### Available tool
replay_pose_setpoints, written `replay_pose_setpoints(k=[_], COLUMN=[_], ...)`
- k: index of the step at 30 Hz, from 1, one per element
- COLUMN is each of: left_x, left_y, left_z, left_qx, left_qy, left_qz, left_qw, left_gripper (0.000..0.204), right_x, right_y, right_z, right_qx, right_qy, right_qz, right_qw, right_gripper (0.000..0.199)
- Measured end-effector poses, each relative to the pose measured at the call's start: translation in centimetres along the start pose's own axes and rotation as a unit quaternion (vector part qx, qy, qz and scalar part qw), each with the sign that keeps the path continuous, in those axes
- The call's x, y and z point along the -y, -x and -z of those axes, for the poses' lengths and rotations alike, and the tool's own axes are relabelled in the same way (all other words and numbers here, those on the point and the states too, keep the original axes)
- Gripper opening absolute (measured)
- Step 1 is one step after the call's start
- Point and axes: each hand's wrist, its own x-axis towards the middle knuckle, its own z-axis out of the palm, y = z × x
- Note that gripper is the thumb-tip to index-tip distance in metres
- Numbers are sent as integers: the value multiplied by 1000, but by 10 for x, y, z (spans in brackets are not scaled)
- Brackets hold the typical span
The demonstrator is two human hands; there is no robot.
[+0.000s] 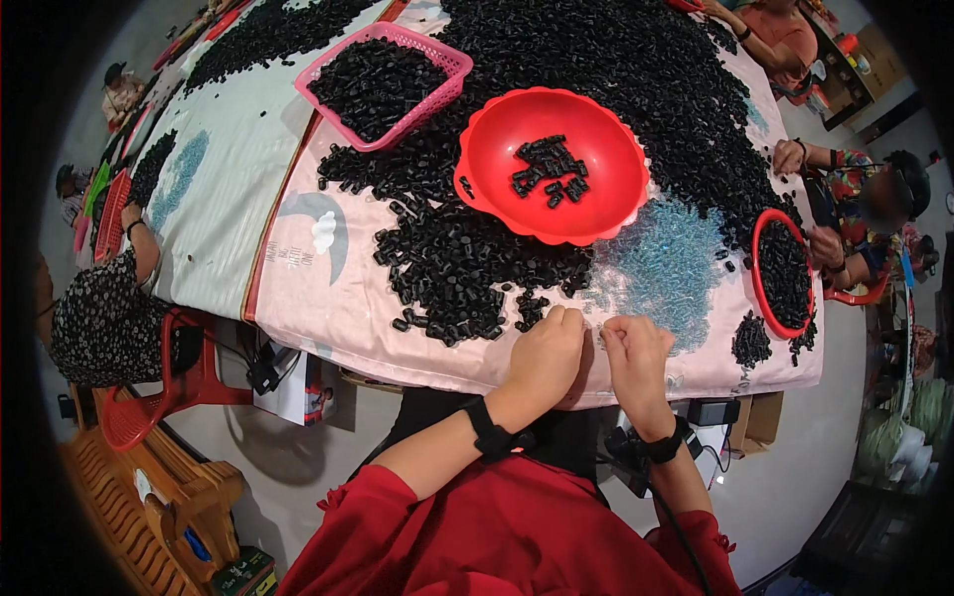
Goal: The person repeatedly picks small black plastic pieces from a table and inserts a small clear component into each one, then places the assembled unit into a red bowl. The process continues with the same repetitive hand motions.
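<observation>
My left hand (550,350) is closed at the table's near edge, beside the front of a loose pile of small black cylindrical parts (452,260). Close by on its right, my right hand (636,350) pinches thumb and fingers together, touching the near side of a heap of tiny clear-bluish pieces (668,263). Whatever either hand holds is too small or hidden to make out. Beyond both hands stands a red scalloped bowl (611,149) with a small cluster of black parts (550,169) in it.
A pink basket (452,65) full of black parts stands at the far left, near a large black spread (596,50). On the right are a red-rimmed tray (760,268) and a co-worker's hand (827,245). Another person (109,318) sits left, by a red chair (189,368).
</observation>
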Motion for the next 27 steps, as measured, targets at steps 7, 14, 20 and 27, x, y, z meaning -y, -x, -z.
replay_pose_setpoints(k=[7, 14, 20, 27], left_x=[10, 16, 16, 39], left_y=[18, 31, 32, 25], left_z=[16, 57, 63, 90], left_qx=[-13, 235, 94, -120], left_qy=[198, 618, 340, -80], left_qz=[-1, 329, 205, 3], left_qw=[980, 674, 913, 990], left_gripper=[21, 26, 19, 17], right_x=[-5, 40, 33, 34], right_y=[-8, 1, 5, 6], right_z=[-11, 15, 2, -2], right_qx=[-32, 142, 75, 48], right_qy=[78, -178, -198, -181], right_qz=[73, -27, -36, -48], right_qw=[994, 973, 977, 981], right_gripper=[16, 14, 9, 8])
